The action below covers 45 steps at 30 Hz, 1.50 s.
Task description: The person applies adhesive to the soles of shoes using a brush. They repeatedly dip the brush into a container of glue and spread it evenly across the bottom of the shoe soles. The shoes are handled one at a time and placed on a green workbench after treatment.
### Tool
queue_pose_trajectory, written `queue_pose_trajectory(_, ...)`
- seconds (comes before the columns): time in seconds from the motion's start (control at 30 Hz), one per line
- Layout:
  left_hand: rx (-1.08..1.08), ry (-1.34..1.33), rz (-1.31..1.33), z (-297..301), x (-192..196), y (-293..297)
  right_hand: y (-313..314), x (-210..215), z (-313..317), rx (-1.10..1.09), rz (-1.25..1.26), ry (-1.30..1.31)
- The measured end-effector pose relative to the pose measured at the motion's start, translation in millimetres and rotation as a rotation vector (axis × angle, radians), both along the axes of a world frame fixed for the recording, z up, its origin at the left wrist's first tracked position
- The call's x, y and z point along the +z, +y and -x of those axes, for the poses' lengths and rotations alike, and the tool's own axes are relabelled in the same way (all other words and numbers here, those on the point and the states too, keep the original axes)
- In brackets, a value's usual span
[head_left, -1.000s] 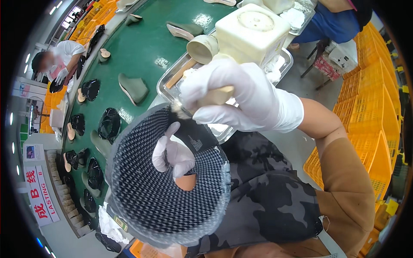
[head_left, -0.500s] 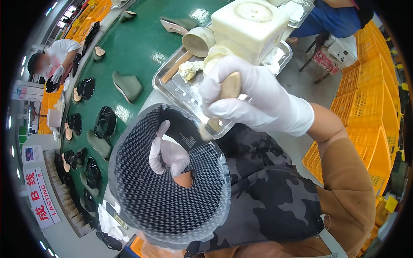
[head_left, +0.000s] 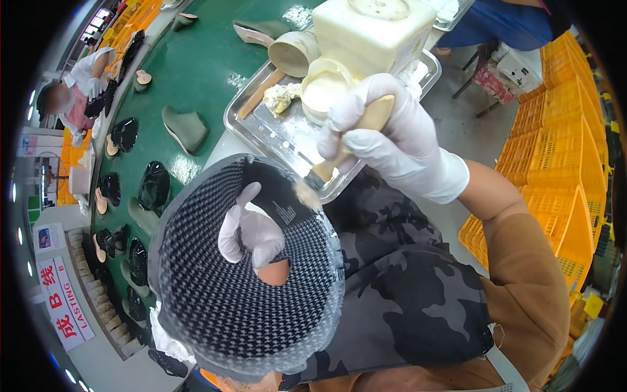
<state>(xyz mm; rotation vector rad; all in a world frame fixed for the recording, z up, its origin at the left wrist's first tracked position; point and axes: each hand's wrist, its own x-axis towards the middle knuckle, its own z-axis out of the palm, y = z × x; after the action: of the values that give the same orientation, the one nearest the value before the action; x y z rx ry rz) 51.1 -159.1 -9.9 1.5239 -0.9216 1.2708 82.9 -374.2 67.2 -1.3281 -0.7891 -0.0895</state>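
A boot upper (head_left: pixel 196 274) with black-and-grey houndstooth lining stands mouth toward me, its pale rim ragged. My left hand (head_left: pixel 251 232), in a white glove, shows through an opening in its lining; the thumb points up and the curled fingers hold the upper from inside. In my right hand (head_left: pixel 398 140), also gloved, is a brush (head_left: pixel 375 114) with a wooden handle, gripped between thumb and fingers. Its pale bristles point down at the upper's right rim and seem to touch it. Just beyond this hand is a cup of white paste (head_left: pixel 324 91).
A metal tray (head_left: pixel 238 134) carries the cup, a beige mug (head_left: pixel 294 53), a wooden stick (head_left: pixel 261 95) and a large cream container (head_left: pixel 372 32). Green and black boot parts lie on the green belt (head_left: pixel 215 59). Yellow crates (head_left: pixel 552 170) are stacked at right. A co-worker (head_left: pixel 85 88) stands far left.
My right hand has tilted the brush and brought its bristles a little left and down onto the upper's rim. The upper has shifted slightly left. The paste cup shows more fully.
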Motion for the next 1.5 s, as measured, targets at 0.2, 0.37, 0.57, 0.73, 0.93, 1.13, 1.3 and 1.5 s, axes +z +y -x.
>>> queue_pose_trajectory(0.2,-0.06,0.156,0.087,2.5,-10.8,20.6,22.0,3.3,-25.0,-0.003,-0.302,-0.176)
queue_pose_trajectory(0.37,-0.031,0.78,0.692,4.2,1.9,7.6,3.5,28.0,-59.4,-0.084,-0.195,-0.166)
queue_pose_trajectory(0.57,-0.008,1.187,0.712,-34.0,8.9,47.3,-32.3,47.0,-134.7,-0.034,0.259,0.066)
queue_pose_trajectory(0.73,0.046,1.302,0.602,-100.1,23.0,90.8,-31.2,30.8,-150.0,0.049,0.296,0.168)
queue_pose_trajectory(0.93,0.632,1.443,0.076,-189.6,13.2,153.6,-27.4,37.4,-138.4,0.082,0.364,0.291)
queue_pose_trajectory(1.13,0.998,1.527,-0.203,-233.6,0.3,173.6,-27.1,40.4,-133.7,0.095,0.366,0.312)
queue_pose_trajectory(1.3,0.894,1.407,-0.215,-237.4,-23.8,189.0,-31.5,40.9,-135.0,0.09,0.389,0.343)
queue_pose_trajectory(1.5,1.078,1.308,-0.65,-212.3,32.1,160.1,-25.1,33.1,-143.1,0.134,0.387,0.275)
